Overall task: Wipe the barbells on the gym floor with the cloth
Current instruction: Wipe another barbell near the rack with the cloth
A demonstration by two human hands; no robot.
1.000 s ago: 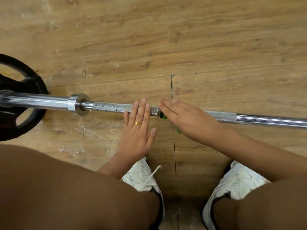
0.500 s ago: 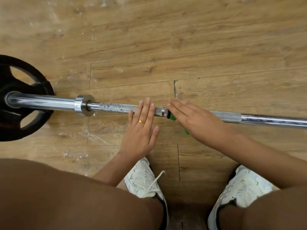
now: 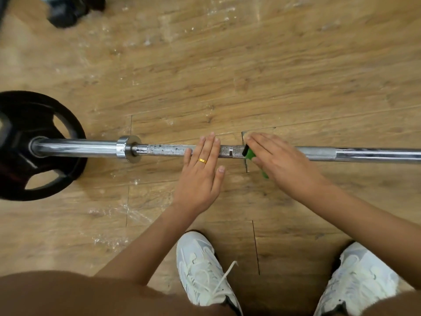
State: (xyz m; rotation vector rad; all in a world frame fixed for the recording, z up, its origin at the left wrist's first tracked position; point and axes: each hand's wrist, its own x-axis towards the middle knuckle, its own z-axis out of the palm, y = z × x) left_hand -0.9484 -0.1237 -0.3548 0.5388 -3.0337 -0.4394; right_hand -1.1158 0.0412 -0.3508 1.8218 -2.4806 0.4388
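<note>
Obs., nearest first. Two white sneakers, left and right, are standing on the wood floor; the person is crouching over the work.

Left hand: lying flat, fingers straight and together, fingertips resting across the barbell. It is gripping nothing and appears to be steadying the shaft. A gold ring is showing on one finger.

Right hand: fingers stretched out, not wrapped round, pressing the green cloth down onto the shaft just beside the left fingertips. Most of the cloth is hiding under the palm; one edge is trailing toward the floor.

The barbell is lying on the floor, running left to right across the view. Farther left a collar and a black weight plate are sitting on it.

Progress, judged: wiping is under way mid-shaft. The knurled stretch between collar and left hand is showing dark specks, so it is probably waiting to be wiped. The sleeve and the right end are likewise looking undone. Whether other barbells are waiting, cannot tell.

Far corner: a dark blurred object, unidentifiable.
</note>
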